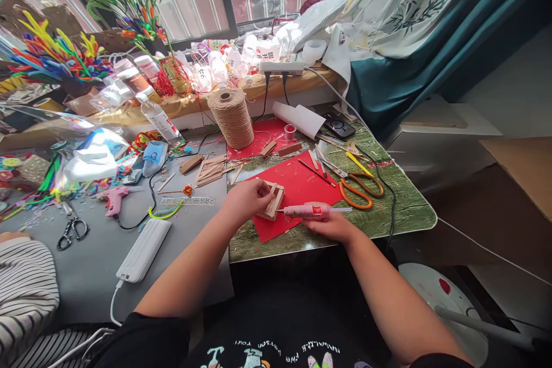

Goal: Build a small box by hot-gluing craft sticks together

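Observation:
My left hand (252,200) is closed on a small wooden stick frame (273,202), with thumb and fingers bent at its upper edge. The frame rests on a red sheet (297,181). In my right hand (330,229) is a pink glue gun (307,211), lying sideways with its nozzle at the frame's lower right corner. A clear glue stick pokes out of the gun's rear. Whether the nozzle touches the wood, I cannot tell. Orange-handled scissors (360,187), a thin dark pencil-like stick (317,172) and a yellow pen (359,163) lie to the right.
A twine spool (230,118) stands behind the sheet. Loose wooden strips (211,170) lie to the left, near another pink glue gun (115,200) and a white power strip (144,250). A black cable (390,195) crosses the table's right side. A striped sleeve (26,282) shows another person at left.

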Available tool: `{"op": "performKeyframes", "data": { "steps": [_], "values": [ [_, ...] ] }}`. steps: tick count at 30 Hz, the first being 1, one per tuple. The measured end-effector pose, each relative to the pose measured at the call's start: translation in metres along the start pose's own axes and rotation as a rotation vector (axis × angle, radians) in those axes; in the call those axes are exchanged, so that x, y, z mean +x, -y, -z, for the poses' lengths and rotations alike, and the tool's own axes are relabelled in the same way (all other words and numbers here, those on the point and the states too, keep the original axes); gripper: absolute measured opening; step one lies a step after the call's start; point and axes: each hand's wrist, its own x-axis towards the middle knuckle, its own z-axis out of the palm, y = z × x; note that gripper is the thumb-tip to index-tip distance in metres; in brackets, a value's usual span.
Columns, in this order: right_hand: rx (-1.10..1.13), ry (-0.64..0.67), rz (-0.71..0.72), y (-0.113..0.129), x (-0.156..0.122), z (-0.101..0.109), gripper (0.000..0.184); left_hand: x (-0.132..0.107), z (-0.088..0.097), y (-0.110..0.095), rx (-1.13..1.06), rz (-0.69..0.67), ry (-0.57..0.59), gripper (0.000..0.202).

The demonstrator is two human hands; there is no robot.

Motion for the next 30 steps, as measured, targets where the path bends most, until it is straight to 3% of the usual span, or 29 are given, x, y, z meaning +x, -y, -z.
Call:
{"op": "performKeyframes", "data": {
  "steps": [3,8,18,24,30],
  "values": [
    [0.172,0.035,-0.111,-0.008,-0.001,0.002,0.028,-0.001,0.001,-0.003,-0.011,-0.004,0.002,0.02],
    [0.279,-0.008,-0.15,-0.011,-0.001,0.003,0.03,-0.004,0.0,-0.011,0.052,-0.034,-0.013,0.018],
    [0.319,-0.035,-0.158,-0.005,-0.001,0.004,0.029,-0.007,-0.005,-0.021,0.154,-0.049,-0.013,0.018],
    [0.354,-0.131,-0.099,-0.01,0.0,0.011,0.028,-0.007,-0.01,-0.025,0.209,-0.055,-0.011,0.018],
    [0.403,-0.156,-0.089,-0.008,0.004,0.011,0.027,-0.012,-0.006,-0.018,0.208,-0.085,-0.042,0.021]
  ]
}}
